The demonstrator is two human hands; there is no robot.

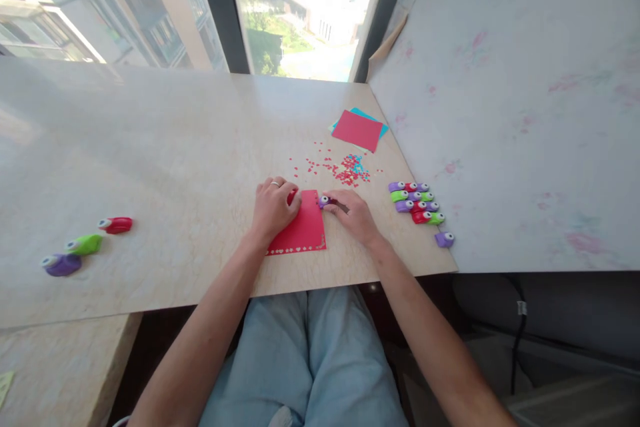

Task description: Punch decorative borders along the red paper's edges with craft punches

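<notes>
A single head-worn camera looks forward and steeply down from above the seated person's lap. The pale marble-patterned tabletop (150, 147) fills the frame's middle at arm's length, a bright window (300, 20) sits at top centre, and blue-jeaned legs (305, 360) occupy the bottom centre.

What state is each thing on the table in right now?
Red paper sheet: flat, punched holes along its near edge.
Purple punch: on the sheet's right edge.
Left hand: pressing the sheet.
Right hand: on the punch.
Paper bits: scattered.
Punch cluster: lying idle.
</notes>
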